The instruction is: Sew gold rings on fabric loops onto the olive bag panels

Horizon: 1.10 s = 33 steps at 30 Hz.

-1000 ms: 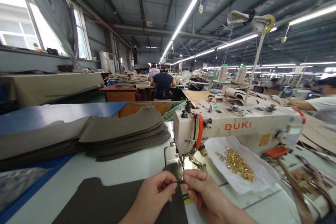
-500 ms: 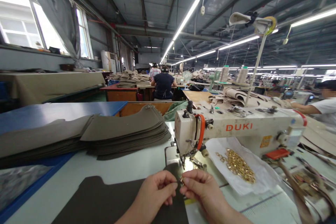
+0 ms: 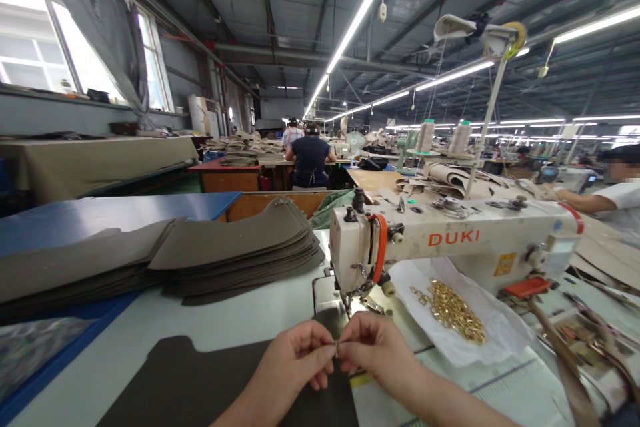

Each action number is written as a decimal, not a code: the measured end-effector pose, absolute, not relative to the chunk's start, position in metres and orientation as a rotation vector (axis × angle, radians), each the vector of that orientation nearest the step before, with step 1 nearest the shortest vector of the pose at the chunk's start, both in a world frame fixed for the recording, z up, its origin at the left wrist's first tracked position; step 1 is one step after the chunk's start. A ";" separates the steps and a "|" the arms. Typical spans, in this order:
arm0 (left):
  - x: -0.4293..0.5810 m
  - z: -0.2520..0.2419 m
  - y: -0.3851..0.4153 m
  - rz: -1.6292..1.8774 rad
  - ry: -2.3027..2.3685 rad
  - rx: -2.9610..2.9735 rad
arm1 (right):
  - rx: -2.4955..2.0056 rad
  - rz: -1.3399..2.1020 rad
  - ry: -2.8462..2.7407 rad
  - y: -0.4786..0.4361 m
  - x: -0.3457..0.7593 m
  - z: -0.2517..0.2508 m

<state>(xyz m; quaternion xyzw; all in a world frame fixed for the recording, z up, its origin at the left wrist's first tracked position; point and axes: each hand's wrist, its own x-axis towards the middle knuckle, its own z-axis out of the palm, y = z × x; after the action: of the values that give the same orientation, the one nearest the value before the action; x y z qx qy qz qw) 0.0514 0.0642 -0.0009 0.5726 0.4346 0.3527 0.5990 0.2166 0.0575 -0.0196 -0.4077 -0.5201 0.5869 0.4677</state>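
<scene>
Holds a small gold-coloured piece (image 3: 336,348) at the lower centre of the frame, pinched at the meeting point of the left hand (image 3: 303,355) and the right hand (image 3: 373,348). Keeps both hands narrow, thumb against forefinger on each, touching the piece from either side. Cannot tell the direction or the long axis of the piece: too small, and mostly covered by fingers.

Has a dark panel (image 3: 215,373) lying flat below on the pale table (image 3: 195,320), partly under the left hand. Spreads the panel from the lower left of the frame to just right of bottom centre, with the visible long axis sideways and rising slightly to the right. Points its upper right corner towards the needle end of the sewing machine (image 3: 450,233). Cannot tell its full length, cut off by the bottom edge of the frame.

Compared with half a second earlier, shows the right hand shifted left against the left fingertips, with the gold piece carried left too and less exposed. Leaves unchanged the heap of gold links (image 3: 457,310) on the white sheet (image 3: 500,330) at right, and the stack of dark pieces (image 3: 235,233) at left.
</scene>
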 end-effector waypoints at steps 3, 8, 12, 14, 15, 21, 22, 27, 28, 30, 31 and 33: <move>0.046 -0.007 0.069 0.831 0.976 1.179 | -1.001 1.505 -1.191 0.062 0.216 -0.018; 0.047 -0.018 0.077 0.783 0.923 1.082 | -0.921 1.520 -1.111 0.060 0.213 -0.019; 0.051 -0.015 0.078 0.771 0.929 1.147 | -0.905 1.553 -1.142 0.059 0.212 -0.023; 0.051 -0.011 0.075 0.767 0.964 1.163 | -0.908 1.552 -1.184 0.060 0.212 -0.025; 0.051 -0.008 0.074 0.762 0.977 1.173 | -0.906 1.542 -1.211 0.059 0.213 -0.026; 0.051 -0.006 0.070 0.793 1.050 1.349 | -0.953 1.263 -1.428 0.046 0.214 -0.022; 0.051 -0.009 0.070 0.813 1.073 1.381 | -0.983 1.180 -1.494 0.044 0.214 -0.020; 0.049 -0.015 0.068 0.897 1.122 1.500 | -1.035 0.944 -1.657 0.037 0.212 -0.015; 0.049 -0.014 0.068 0.917 1.123 1.505 | -1.015 0.940 -1.656 0.037 0.213 -0.015; 0.051 -0.010 0.067 0.946 1.124 1.495 | -0.975 0.930 -1.652 0.040 0.214 -0.016; 0.051 -0.007 0.066 0.951 1.119 1.482 | -0.961 0.925 -1.649 0.041 0.215 -0.017; 0.053 -0.003 0.065 0.954 1.100 1.441 | -0.940 0.929 -1.626 0.043 0.217 -0.019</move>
<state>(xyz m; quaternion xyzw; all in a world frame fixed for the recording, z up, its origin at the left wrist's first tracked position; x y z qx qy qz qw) 0.0529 0.0650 -0.0031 0.6010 0.4588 0.3979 0.5196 0.2168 0.0433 -0.0189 -0.3886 -0.6723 0.3842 0.4994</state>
